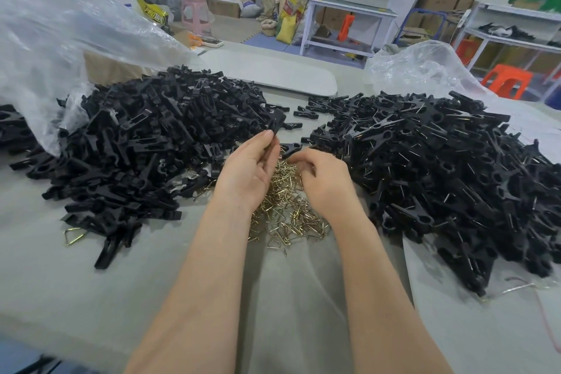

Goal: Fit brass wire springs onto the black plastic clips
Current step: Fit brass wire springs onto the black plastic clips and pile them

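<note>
At the middle of the grey table [91,297], a heap of brass wire springs [288,212] lies loose on the cloth, and both bare forearms reach in over its near edge. The left hand [249,170] is raised just over the far left side of the heap, palm turned inward. Its thumb and fingertips pinch one black plastic clip [277,123], which sticks up and away past the far edge of the heap. The right hand [324,176] sits on the right side of the heap, knuckles up, with its fingers curled down into the springs. Whether it grasps a spring there cannot be told, since the fingertips are hidden among the wire.

To the left of the heap rises a large pile of bare clip halves [145,136], its near edge touching the springs. To the right of the heap spreads a second pile of assembled clips [440,176], with thin wires showing among the black plastic. A few single clips lie beyond the heap in the gap between the two piles.

Well left of the heap, one stray spring [73,235] lies at the foot of the bare pile. A crumpled clear plastic bag [60,39] stands behind that pile, and another clear bag [425,70] behind the assembled one. Far beyond the heap lies a flat white board [273,73].
</note>
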Action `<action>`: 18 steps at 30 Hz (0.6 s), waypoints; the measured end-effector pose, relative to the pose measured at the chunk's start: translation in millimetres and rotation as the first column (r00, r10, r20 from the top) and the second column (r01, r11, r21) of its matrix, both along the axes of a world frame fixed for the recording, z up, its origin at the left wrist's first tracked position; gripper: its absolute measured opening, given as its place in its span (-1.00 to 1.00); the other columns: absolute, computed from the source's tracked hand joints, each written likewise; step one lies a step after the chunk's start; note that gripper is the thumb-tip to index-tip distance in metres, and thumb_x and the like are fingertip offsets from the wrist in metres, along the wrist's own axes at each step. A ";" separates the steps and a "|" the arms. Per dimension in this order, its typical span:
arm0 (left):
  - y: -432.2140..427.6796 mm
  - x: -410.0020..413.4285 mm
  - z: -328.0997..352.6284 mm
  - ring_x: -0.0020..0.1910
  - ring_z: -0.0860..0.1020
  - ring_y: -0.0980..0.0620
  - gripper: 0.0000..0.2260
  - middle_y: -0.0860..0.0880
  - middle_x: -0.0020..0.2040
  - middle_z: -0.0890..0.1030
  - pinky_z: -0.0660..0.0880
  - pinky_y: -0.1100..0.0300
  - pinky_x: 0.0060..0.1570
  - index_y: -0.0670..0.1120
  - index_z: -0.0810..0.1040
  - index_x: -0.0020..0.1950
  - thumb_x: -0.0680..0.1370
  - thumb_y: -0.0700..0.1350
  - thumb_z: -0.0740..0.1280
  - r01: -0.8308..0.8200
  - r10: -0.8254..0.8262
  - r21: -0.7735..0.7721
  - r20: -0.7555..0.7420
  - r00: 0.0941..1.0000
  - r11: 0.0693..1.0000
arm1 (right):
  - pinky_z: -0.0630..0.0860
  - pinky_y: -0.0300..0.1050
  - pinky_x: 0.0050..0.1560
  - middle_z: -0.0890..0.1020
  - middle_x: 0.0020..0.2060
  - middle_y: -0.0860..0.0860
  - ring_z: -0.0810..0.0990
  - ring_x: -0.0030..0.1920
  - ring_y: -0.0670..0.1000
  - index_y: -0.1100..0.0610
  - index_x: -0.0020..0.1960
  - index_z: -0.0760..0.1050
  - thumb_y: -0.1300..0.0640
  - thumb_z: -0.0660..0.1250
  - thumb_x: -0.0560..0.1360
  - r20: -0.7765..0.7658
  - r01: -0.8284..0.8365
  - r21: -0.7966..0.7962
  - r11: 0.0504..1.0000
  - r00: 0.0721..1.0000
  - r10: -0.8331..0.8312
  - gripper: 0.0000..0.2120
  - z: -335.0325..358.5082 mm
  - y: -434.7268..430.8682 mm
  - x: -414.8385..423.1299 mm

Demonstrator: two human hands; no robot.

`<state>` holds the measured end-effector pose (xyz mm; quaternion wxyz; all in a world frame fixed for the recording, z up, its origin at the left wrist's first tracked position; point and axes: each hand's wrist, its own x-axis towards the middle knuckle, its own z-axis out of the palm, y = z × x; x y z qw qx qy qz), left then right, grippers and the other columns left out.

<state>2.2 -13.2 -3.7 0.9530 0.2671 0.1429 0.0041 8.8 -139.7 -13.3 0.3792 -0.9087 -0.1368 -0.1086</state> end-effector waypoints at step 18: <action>-1.6 3.1 -5.8 -0.17 0.56 0.13 -0.86 -0.03 -0.11 0.59 0.55 0.30 -0.08 -0.10 0.53 0.01 0.50 -0.28 0.38 -0.065 0.047 0.273 0.070 0.996 0.960 | 0.35 -0.41 -0.09 0.56 -0.10 0.00 0.45 -0.20 -0.17 0.08 0.11 0.60 0.27 0.29 0.52 0.001 -0.041 0.038 0.998 0.999 0.041 -0.78 -2.7 3.8 1.5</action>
